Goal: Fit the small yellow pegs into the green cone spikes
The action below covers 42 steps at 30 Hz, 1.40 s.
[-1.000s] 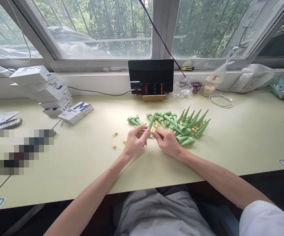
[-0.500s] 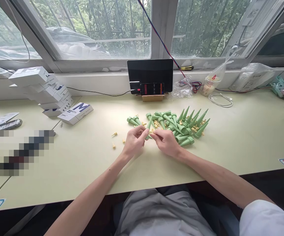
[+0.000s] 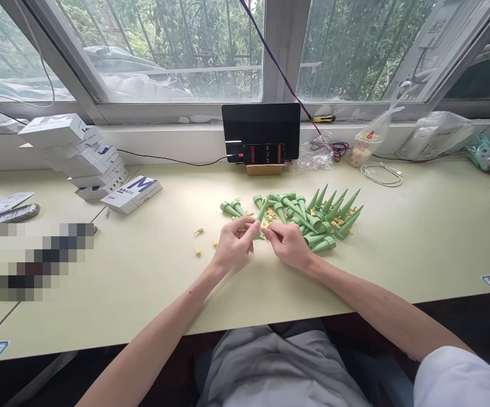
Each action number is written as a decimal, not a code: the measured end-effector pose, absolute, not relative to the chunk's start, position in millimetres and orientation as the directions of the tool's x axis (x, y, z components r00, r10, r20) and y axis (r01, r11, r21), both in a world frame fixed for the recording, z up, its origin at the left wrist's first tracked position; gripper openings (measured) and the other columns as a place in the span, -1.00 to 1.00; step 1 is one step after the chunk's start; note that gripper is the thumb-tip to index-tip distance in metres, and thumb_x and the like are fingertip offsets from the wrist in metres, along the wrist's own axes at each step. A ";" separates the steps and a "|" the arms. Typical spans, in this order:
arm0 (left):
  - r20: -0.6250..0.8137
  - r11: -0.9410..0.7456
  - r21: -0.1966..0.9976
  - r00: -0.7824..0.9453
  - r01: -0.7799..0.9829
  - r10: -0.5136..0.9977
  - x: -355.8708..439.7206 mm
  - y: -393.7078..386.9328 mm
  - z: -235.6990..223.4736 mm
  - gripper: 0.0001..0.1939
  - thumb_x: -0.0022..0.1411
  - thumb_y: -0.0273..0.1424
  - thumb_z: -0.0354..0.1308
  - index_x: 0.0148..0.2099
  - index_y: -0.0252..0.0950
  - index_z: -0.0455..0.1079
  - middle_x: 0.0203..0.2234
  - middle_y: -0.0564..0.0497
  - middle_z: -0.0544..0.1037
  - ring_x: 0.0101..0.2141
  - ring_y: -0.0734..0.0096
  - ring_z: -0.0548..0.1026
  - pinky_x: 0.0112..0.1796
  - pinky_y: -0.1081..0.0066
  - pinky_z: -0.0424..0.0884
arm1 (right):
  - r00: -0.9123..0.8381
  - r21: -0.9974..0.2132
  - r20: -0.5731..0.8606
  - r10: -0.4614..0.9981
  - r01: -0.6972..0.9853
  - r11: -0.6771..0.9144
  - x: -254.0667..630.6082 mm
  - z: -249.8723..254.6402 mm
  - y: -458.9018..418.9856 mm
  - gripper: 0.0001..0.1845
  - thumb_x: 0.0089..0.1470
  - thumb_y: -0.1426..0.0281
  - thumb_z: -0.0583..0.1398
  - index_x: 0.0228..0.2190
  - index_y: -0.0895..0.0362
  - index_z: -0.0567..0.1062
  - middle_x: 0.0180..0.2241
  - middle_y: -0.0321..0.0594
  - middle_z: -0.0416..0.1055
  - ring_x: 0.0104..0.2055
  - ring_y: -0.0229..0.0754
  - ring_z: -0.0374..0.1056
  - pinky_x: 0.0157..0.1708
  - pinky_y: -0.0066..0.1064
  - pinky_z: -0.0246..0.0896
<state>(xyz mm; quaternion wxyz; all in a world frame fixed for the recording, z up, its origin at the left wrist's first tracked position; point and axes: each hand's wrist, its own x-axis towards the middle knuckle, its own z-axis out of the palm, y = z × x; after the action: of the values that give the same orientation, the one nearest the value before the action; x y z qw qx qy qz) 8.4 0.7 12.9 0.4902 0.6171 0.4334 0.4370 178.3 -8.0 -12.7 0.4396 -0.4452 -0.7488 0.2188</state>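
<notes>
My left hand (image 3: 234, 240) is closed around a green plastic watering spike (image 3: 263, 210), its pointed end tilted up and away. Close by on the right, my right hand (image 3: 287, 242) is pinched at the spike's side; a sliver of a small yellow plug (image 3: 264, 225) shows at the fingertips, mostly covered by them. Behind and right of the hands lies a pile of green spikes (image 3: 324, 227), several standing point up. Yellow plugs are scattered among them. A few loose yellow plugs (image 3: 198, 250) lie left of my left hand.
A phone (image 3: 264, 154) showing a timer leans against a black tablet (image 3: 260, 127) at the back. White boxes (image 3: 90, 155) are stacked at the left, with one box (image 3: 131, 194) beside them. A bagged cup (image 3: 363, 148) and a coiled white cable (image 3: 381, 174) sit at the back right.
The spike in my left hand dipped down slightly half a second ago and is raised again now. My right hand keeps its pinch close to it. The pile looks the same.
</notes>
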 end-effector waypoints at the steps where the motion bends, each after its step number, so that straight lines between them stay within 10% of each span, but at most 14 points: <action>1: 0.116 -0.148 0.982 0.243 0.118 0.963 8.2 0.3 13.8 -0.68 0.22 -0.12 0.23 -0.30 -0.30 0.45 -0.55 0.06 0.49 -0.71 0.60 0.34 -0.68 0.53 0.29 | -0.226 -0.717 0.465 0.856 0.471 0.514 178.2 -12.3 -8.3 -0.56 0.30 0.29 0.06 -0.61 0.10 0.16 -0.66 -0.40 0.00 -0.59 -0.32 -0.09 -0.56 -0.41 -0.14; 13: 0.046 -0.085 0.980 0.212 0.181 0.976 7.2 1.3 11.3 -0.65 0.24 -0.21 0.15 -0.50 -0.28 0.24 -0.75 0.16 0.25 -0.73 0.59 0.28 -0.71 0.57 0.10 | -0.280 -0.689 0.491 0.825 0.454 0.565 178.1 -11.5 -11.0 -0.56 0.29 0.28 0.10 -0.61 0.11 0.21 -0.65 -0.40 0.07 -0.59 -0.33 -0.05 -0.53 -0.42 -0.10; 27: 0.096 -0.129 0.986 0.275 0.103 0.956 8.3 0.7 10.6 -0.66 0.22 -0.08 0.22 -0.21 -0.28 0.41 -0.55 0.07 0.50 -0.75 0.56 0.36 -0.71 0.51 0.27 | -0.229 -0.708 0.447 0.865 0.500 0.499 179.4 -15.8 -6.0 -0.60 0.30 0.32 0.06 -0.59 0.12 0.25 -0.67 -0.39 0.10 -0.62 -0.34 -0.03 -0.55 -0.41 -0.10; 42: 0.075 -0.119 0.977 0.239 0.176 0.968 7.2 0.1 13.7 -0.69 0.27 -0.23 0.16 -0.45 -0.31 0.30 -0.66 0.12 0.36 -0.74 0.66 0.22 -0.72 0.58 0.09 | -0.333 -0.658 0.500 0.799 0.453 0.601 179.7 -15.0 -7.5 -0.61 0.31 0.35 0.06 -0.58 0.12 0.22 -0.65 -0.40 0.08 -0.60 -0.35 -0.06 -0.54 -0.44 -0.13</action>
<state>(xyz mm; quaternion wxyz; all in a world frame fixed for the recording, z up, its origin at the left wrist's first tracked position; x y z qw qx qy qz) 7.2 0.1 13.7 0.4799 0.6238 0.4584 0.4129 179.7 -7.5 -15.0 0.4199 -0.3963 -0.7901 0.2059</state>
